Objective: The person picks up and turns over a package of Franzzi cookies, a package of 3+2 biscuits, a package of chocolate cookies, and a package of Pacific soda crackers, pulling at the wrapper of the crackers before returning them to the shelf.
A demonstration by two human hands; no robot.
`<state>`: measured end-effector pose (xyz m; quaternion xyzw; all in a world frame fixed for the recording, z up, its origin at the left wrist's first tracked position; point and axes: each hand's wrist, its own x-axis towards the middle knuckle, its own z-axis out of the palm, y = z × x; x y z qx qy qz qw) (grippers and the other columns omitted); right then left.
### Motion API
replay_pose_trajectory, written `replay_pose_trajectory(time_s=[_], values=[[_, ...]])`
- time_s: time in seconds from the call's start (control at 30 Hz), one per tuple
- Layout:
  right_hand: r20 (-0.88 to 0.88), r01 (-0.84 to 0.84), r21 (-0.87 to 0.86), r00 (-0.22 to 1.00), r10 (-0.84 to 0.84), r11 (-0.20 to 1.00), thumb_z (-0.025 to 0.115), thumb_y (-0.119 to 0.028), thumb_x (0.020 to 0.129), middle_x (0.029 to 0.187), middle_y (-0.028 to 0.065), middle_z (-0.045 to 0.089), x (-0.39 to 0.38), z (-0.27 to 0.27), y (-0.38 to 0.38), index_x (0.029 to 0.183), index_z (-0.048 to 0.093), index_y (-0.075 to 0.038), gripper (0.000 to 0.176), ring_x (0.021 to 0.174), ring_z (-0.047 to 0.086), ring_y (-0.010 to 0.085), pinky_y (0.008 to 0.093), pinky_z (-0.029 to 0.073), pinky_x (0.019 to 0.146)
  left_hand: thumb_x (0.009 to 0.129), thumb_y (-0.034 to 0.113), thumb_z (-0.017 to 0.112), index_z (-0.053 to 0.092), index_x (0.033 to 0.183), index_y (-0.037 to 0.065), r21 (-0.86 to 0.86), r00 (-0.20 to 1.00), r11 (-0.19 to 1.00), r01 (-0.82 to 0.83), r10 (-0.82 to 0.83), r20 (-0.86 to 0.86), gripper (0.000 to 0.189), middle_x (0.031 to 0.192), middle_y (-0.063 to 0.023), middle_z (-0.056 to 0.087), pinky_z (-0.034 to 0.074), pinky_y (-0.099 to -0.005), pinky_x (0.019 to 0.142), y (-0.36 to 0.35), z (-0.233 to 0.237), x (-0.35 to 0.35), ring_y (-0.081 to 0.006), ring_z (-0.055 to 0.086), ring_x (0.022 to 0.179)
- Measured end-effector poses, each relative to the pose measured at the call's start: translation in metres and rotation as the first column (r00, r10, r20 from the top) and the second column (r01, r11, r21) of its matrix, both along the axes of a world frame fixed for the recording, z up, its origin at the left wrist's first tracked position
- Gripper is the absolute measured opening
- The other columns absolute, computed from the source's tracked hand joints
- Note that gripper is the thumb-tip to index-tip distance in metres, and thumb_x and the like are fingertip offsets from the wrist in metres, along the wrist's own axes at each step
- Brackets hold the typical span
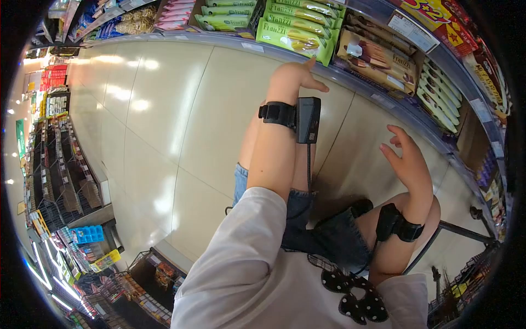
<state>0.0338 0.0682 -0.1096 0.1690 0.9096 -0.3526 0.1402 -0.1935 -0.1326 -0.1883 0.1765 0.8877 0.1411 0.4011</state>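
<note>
My left hand (298, 77) reaches up to the lower shelf, beside the front green Franzzi packet (293, 39). Its thumb and a finger are spread, and nothing shows between them; the other fingers are partly hidden behind the hand. Whether a fingertip touches the packet I cannot tell. To the right, my right hand (404, 156) hangs over the floor with curved, parted fingers and nothing in it. The nearest goods to it are the pale green packets (439, 96) and the brown Franzzi packets (375, 61) on the shelf.
Pink packets (174, 13) stand farther left on the shelf (241, 44). At the left are wire racks (60, 175) and a blue basket (87, 234). Black metal bars (466, 231) run close to my right knee. Both forearms wear strapped black devices.
</note>
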Motion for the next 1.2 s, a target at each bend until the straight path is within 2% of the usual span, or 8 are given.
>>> replay_pose_trajectory(time_s=[0.17, 0.23, 0.43, 0.53, 0.63, 0.77, 0.83, 1.2], values=[[0.001, -0.014, -0.008, 1.000, 0.014, 1.000, 0.060, -0.025, 0.078, 0.095, 0.0186, 0.055, -0.002, 0.000, -0.001, 0.114, 0.046, -0.008, 0.043, 0.089, 0.054, 0.0291, 0.0349, 0.043, 0.074, 0.046, 0.054, 0.072, 0.019, 0.136, 0.012, -0.017, 1.000, 1.000, -0.001, 0.001, 0.012, 0.112, 0.127, -0.0174, 0.042, 0.037, -0.0363, 0.092, 0.001, 0.003, -0.001, -0.0306, 0.042, 0.115], [-0.006, -0.002, -0.018, 1.000, 0.002, 1.000, 0.061, -0.025, 0.077, 0.095, 0.0183, 0.055, -0.003, 0.002, -0.003, 0.114, 0.046, -0.008, 0.043, 0.089, 0.054, 0.0290, 0.0349, 0.043, 0.074, 0.049, 0.052, 0.071, 0.015, 0.137, 0.013, -0.013, 0.985, 0.996, -0.093, 0.090, -0.146, 0.111, 0.121, -0.0167, 0.047, 0.040, -0.0358, 0.089, 0.000, -0.011, -0.006, -0.0290, 0.048, 0.110], [-0.014, -0.005, -0.030, 1.000, 0.005, 1.000, 0.061, -0.025, 0.077, 0.094, 0.0179, 0.055, -0.001, -0.002, 0.003, 0.114, 0.046, -0.008, 0.043, 0.088, 0.054, 0.0287, 0.0350, 0.043, 0.073, 0.055, 0.051, 0.069, 0.013, 0.136, 0.008, -0.034, 0.929, 0.964, -0.263, 0.244, -0.278, 0.108, 0.111, -0.0131, 0.056, 0.044, -0.0363, 0.082, -0.009, -0.024, -0.018, -0.0273, 0.055, 0.099], [-0.008, -0.010, -0.020, 1.000, 0.010, 1.000, 0.061, -0.025, 0.077, 0.094, 0.0180, 0.055, -0.002, -0.003, 0.003, 0.114, 0.046, -0.008, 0.043, 0.088, 0.054, 0.0283, 0.0349, 0.043, 0.073, 0.057, 0.054, 0.067, 0.003, 0.136, 0.005, -0.038, 0.951, 0.964, -0.263, 0.252, -0.179, 0.114, 0.099, -0.0183, 0.059, 0.045, -0.0349, 0.078, -0.012, -0.029, -0.024, -0.0266, 0.058, 0.093], [0.003, 0.002, -0.025, 1.000, -0.002, 1.000, 0.061, -0.025, 0.077, 0.095, 0.0183, 0.055, -0.003, -0.003, 0.002, 0.114, 0.046, -0.008, 0.044, 0.089, 0.054, 0.0286, 0.0348, 0.043, 0.074, 0.057, 0.054, 0.067, 0.000, 0.136, 0.004, -0.049, 0.944, 0.957, -0.286, 0.272, -0.188, 0.115, 0.086, -0.0146, 0.062, 0.047, -0.0343, 0.069, -0.012, -0.036, -0.027, -0.0232, 0.060, 0.081], [-0.013, -0.005, -0.034, 1.000, 0.005, 0.999, 0.061, -0.026, 0.077, 0.097, 0.0186, 0.055, -0.004, -0.005, 0.003, 0.115, 0.046, -0.008, 0.044, 0.090, 0.054, 0.0291, 0.0352, 0.043, 0.075, 0.057, 0.053, 0.068, 0.000, 0.136, 0.004, -0.062, 0.938, 0.952, -0.301, 0.284, -0.198, 0.115, 0.082, -0.0131, 0.062, 0.047, -0.0335, 0.065, -0.016, -0.033, -0.027, -0.0230, 0.060, 0.076], [0.026, 0.011, -0.036, 1.000, -0.010, 0.999, 0.060, -0.026, 0.078, 0.098, 0.0194, 0.055, -0.005, -0.004, 0.004, 0.114, 0.046, -0.007, 0.044, 0.091, 0.054, 0.0297, 0.0355, 0.043, 0.076, 0.059, 0.052, 0.068, 0.000, 0.136, 0.004, 0.025, 0.900, 0.932, -0.362, 0.357, -0.249, 0.113, 0.079, -0.0123, 0.062, 0.047, -0.0331, 0.063, -0.019, -0.036, -0.027, -0.0228, 0.059, 0.073], [0.010, -0.017, -0.048, 1.000, 0.018, 0.999, 0.060, -0.022, 0.078, 0.097, 0.0200, 0.055, -0.002, -0.007, 0.004, 0.116, 0.044, -0.007, 0.043, 0.091, 0.054, 0.0301, 0.0356, 0.043, 0.076, 0.061, 0.053, 0.066, 0.000, 0.136, 0.005, -0.047, 0.908, 0.930, -0.364, 0.344, -0.240, 0.112, 0.074, -0.0113, 0.061, 0.047, -0.0342, 0.065, -0.017, -0.040, -0.034, -0.0233, 0.060, 0.072]])
